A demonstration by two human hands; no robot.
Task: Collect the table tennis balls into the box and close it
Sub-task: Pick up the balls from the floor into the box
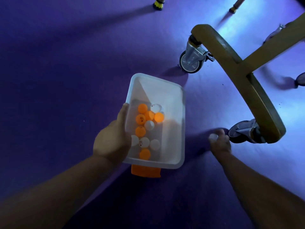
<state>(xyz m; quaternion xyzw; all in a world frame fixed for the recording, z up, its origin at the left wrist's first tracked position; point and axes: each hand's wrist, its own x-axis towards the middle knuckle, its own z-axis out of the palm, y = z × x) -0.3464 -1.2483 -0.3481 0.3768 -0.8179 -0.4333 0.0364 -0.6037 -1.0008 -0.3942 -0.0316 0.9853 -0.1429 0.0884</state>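
Note:
A clear plastic box [175, 103] is held above the purple floor, open on top. Several orange and white table tennis balls [149, 124] lie inside it. My left hand [113, 139] grips the box's left wall, thumb over the rim. An orange piece [146, 172] shows under the box's near edge. To the right, low near the floor, my right hand [220, 141] pinches a white ball [213, 137] beside a caster wheel.
A yellow-brown curved frame [231, 63] on caster wheels [189, 62] stands at the right; its near wheel [242, 133] is just beyond my right hand. Two legs with yellow feet [158, 4] stand at the far edge. Purple floor [66, 71] spreads to the left.

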